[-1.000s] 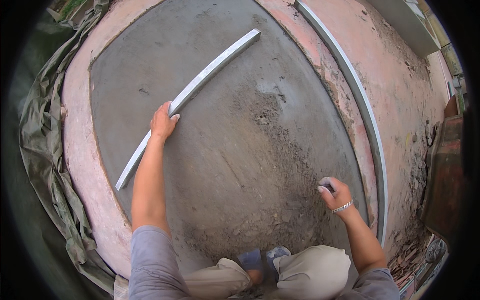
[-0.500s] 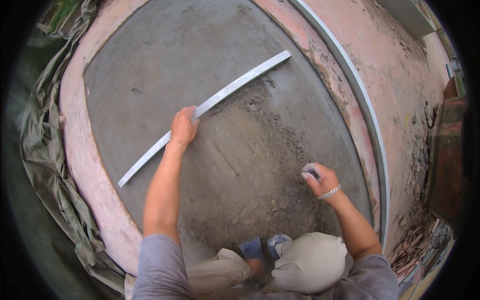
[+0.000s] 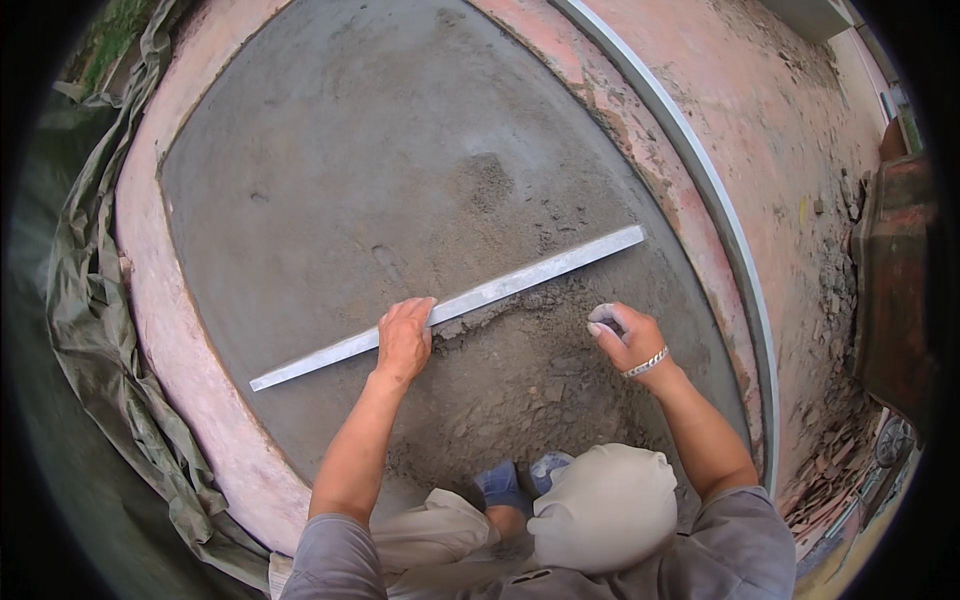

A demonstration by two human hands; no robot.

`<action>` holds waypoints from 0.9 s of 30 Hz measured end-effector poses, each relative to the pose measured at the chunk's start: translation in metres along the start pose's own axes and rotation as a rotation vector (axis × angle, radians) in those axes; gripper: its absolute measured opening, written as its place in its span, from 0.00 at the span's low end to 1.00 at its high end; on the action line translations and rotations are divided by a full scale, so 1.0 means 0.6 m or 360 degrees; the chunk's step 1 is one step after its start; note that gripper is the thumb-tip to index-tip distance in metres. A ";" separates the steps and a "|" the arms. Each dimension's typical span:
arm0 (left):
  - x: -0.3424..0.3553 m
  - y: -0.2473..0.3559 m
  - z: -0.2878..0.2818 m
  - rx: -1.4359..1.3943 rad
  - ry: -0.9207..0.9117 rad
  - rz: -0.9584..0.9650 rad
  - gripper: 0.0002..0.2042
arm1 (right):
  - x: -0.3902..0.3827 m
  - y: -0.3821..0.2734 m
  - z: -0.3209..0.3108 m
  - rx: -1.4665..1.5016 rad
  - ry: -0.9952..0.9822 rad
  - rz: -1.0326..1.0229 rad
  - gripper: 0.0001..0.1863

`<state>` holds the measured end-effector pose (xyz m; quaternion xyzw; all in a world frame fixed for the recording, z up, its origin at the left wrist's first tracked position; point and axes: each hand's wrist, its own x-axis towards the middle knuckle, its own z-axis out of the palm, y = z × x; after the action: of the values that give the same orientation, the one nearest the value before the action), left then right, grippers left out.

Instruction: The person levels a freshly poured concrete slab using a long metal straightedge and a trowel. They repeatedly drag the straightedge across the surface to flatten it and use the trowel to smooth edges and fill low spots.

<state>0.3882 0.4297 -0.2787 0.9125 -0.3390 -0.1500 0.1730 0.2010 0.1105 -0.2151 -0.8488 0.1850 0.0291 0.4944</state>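
My left hand (image 3: 404, 338) is closed over a long silvery metal screed bar (image 3: 535, 272), gripping it left of its middle. The bar lies across the wet grey mortar (image 3: 330, 170), its right end farther from me than its left. A ridge of loose mortar is heaped along its near side. To the right, my right hand (image 3: 628, 338) hovers apart from the bar, fingers curled in toward the thumb and smeared grey, with nothing visible in them. A silver chain bracelet (image 3: 647, 362) circles that wrist.
Pinkish old floor (image 3: 150, 280) borders the mortar. A long metal bar (image 3: 715, 190) lies along the right side. Crumpled green tarpaulin (image 3: 90, 300) lines the left. Rubble (image 3: 835, 450) and a rusty brown container (image 3: 895, 290) are at far right. My blue shoes (image 3: 498, 484) are on rough mortar.
My left hand has drawn the screed bar nearer to me, its right end swinging down most, leaving smoother mortar behind. My right hand has moved slightly up and left, still curled.
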 end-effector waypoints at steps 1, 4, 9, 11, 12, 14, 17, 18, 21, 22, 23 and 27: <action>-0.019 0.014 0.010 -0.0055 -0.0037 0.0005 0.24 | -0.002 -0.002 0.000 0.0008 0.0021 -0.0015 0.09; -0.080 0.065 0.037 -0.0106 -0.0151 0.0077 0.24 | -0.010 -0.008 0.000 0.0019 0.0044 -0.0022 0.08; -0.127 0.130 0.043 -0.0168 -0.0630 0.0100 0.22 | -0.027 -0.011 -0.009 0.0049 0.0080 -0.0093 0.08; -0.099 0.103 0.020 -0.0142 -0.0418 0.0107 0.22 | -0.039 -0.003 -0.017 0.0057 0.0132 -0.0116 0.07; -0.072 0.073 0.008 -0.0104 -0.0197 0.0101 0.21 | -0.050 0.002 -0.021 0.0079 0.0136 -0.0064 0.07; 0.004 -0.007 -0.032 -0.0024 0.0037 -0.0052 0.20 | -0.066 0.015 -0.033 0.0069 0.0165 0.0054 0.07; 0.115 -0.114 -0.094 0.0109 0.0267 -0.0269 0.21 | -0.094 0.033 -0.038 0.0047 0.0202 0.0118 0.07; 0.144 -0.134 -0.101 0.0171 0.0297 -0.0387 0.21 | -0.100 0.038 -0.037 0.0039 0.0196 0.0152 0.07; 0.188 -0.163 -0.102 0.0204 0.0292 -0.0479 0.22 | -0.114 0.047 -0.027 0.0077 0.0172 0.0255 0.08; 0.191 -0.164 -0.099 0.0175 0.0287 -0.0439 0.22 | -0.114 0.049 -0.022 0.0108 0.0207 0.0202 0.07; 0.195 -0.157 -0.089 0.0157 0.0244 -0.0461 0.22 | -0.116 0.051 -0.019 0.0136 0.0226 0.0195 0.07; 0.175 -0.115 -0.055 0.0091 0.0148 -0.0363 0.22 | -0.113 0.055 -0.011 0.0271 0.0242 0.0250 0.07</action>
<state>0.5166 0.4155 -0.2946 0.9557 -0.2286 -0.1167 0.1444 0.1259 0.1096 -0.2234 -0.7865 0.2897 -0.0126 0.5454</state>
